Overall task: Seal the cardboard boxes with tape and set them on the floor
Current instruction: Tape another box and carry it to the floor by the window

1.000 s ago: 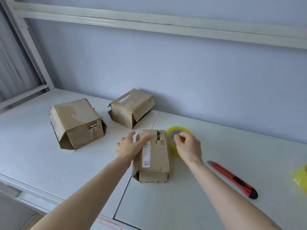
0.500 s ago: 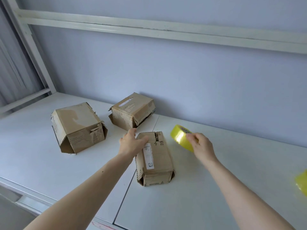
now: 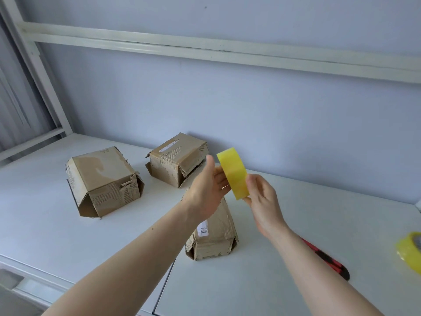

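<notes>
Tape roll point(image 3: 233, 173) held up between both hands: right hand point(image 3: 264, 202) pinches lower edge, left hand point(image 3: 208, 190) fingers against its side. Narrow box point(image 3: 214, 231) on bench point(image 3: 45, 224) directly below hands.

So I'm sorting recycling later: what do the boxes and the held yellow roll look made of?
The three boxes look like brown corrugated cardboard, matte, with torn, fluted edges. The yellow roll, held between the left hand and the right hand, looks like glossy, translucent plastic tape; its core is hidden.
</notes>
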Motion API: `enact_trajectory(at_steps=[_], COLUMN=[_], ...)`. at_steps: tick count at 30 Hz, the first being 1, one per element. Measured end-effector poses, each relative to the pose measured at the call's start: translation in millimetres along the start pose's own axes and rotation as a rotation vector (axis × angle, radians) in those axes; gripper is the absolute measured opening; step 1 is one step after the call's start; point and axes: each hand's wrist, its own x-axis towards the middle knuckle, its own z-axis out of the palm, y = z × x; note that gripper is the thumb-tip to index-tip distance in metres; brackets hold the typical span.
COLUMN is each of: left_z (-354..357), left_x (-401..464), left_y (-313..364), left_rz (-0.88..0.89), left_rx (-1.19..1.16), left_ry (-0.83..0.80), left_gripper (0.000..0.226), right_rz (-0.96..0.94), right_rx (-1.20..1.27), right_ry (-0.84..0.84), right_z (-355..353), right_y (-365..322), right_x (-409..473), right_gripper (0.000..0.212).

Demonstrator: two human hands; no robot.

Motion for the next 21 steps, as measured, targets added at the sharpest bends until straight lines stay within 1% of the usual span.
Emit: enact_trajectory(at_steps=[2, 4, 6, 8, 9, 10, 11, 15, 18, 21], left_z=[-0.8, -3.6, -6.5, -8.6, -9.3, -10.1, -10.5, -10.2, -10.0, -11.7], left_x=[-0.4, -3.5, -6.0, -7.0, -7.1, -7.4, -7.5, -7.8, -7.9, -7.9], left_y=[3.3, 5.5, 5.4, 5.5, 4.8, 3.9, 2.5, -2.3, -0.9, 1.3], left_rz=[-0.032, -0.024, -0.022, -0.02, -0.024, -0.031, -0.042, -0.076, -0.081, -0.082], left_rx=[-0.146, -0.153, -0.137, -0.124, -0.123, -0.124, -0.123, -0.113, -0.115, -0.111], left_ry=[-0.041, -0.075, -0.109, -0.121, -0.118, -0.111, -0.106, -0.092, -0.075, -0.054], left_gripper=[0.067, 0.06, 0.046, 0.036, 0.035, 0.036, 0.038, 0.048, 0.05, 0.051], right_rz=[-0.02, -0.027, -0.043, -0.062, -0.066, -0.064, -0.063, -0.05, -0.055, -0.063], right_rx=[0.021, 0.032, 0.031, 0.0, -0.029, -0.057, -0.085, -0.175, -0.147, -0.125], right_ry=[-0.04, -0.056, -0.07, -0.085, -0.095, -0.096, -0.09, -0.002, -0.021, -0.076], right_z=[2.9, 2.4, 1.9, 1.7, 2.1, 2.8, 3.8, 9.8, 9.0, 6.0], right_y=[-4.3, -7.6, -10.3, -14.0, -16.6, -18.9, -20.6, -19.8, -14.6, -15.0], right_x=[-8.5, -12.7, -13.9, -13.7, -13.2, -12.1, -10.7, -5.6, -5.8, -8.9], right_gripper=[0.039, 0.039, 0.043, 0.056, 0.064, 0.069, 0.068, 0.034, 0.025, 0.024])
